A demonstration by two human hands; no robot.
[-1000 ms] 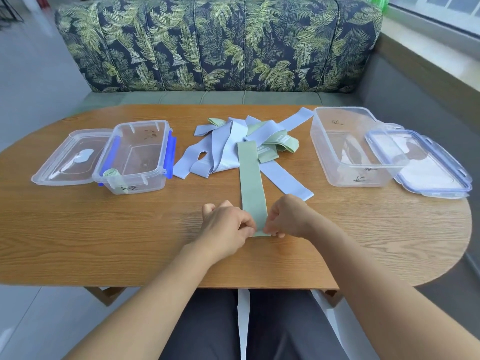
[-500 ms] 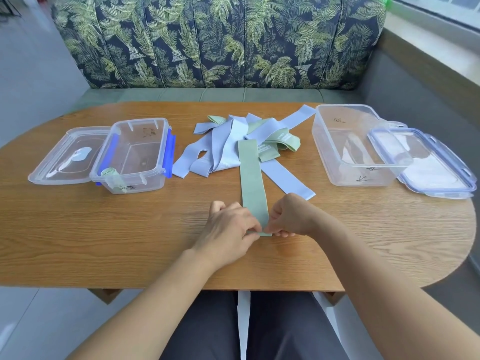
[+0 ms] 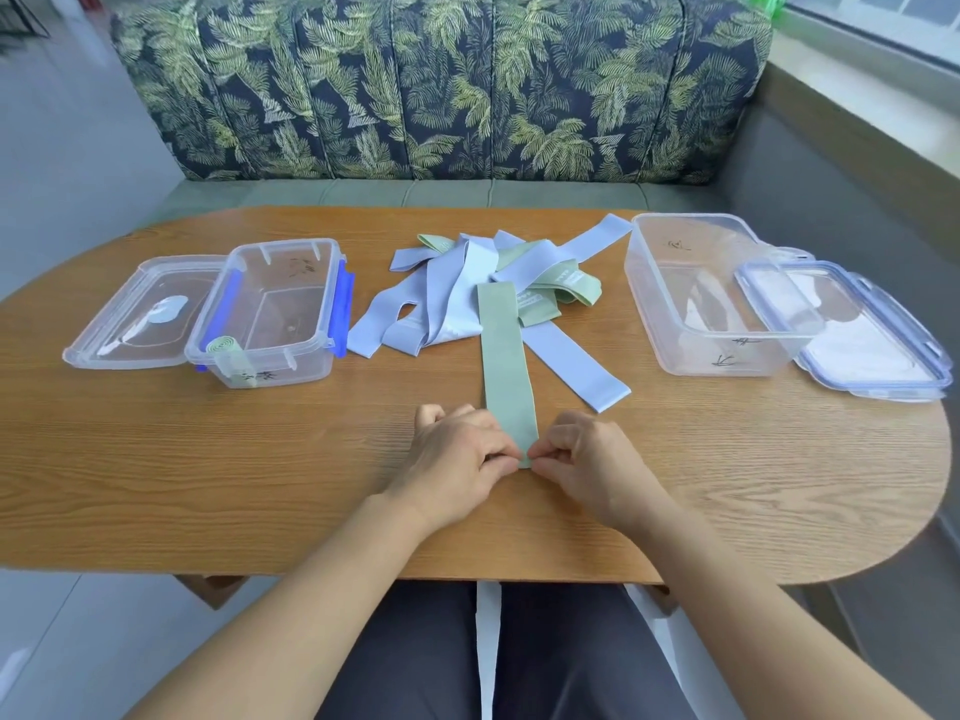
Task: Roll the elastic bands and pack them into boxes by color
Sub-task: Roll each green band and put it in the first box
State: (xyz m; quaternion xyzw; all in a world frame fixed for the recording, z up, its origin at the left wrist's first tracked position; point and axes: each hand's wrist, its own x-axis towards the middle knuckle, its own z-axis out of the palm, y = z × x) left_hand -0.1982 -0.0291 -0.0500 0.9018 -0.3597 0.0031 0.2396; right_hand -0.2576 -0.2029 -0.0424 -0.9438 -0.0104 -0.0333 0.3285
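A flat green elastic band lies stretched toward me on the wooden table. My left hand and my right hand pinch its near end from either side. Behind it sits a loose pile of blue and green bands. One rolled green band stands in the near corner of the small clear box at the left. A larger clear box stands at the right, with no bands in it.
The small box's lid lies to its left. A blue-rimmed lid leans against the large box at the right. A leaf-patterned sofa stands behind the table.
Both hands stay at the near end of the green band; the fingers have shifted slightly as they work the end. The view has tilted a little.
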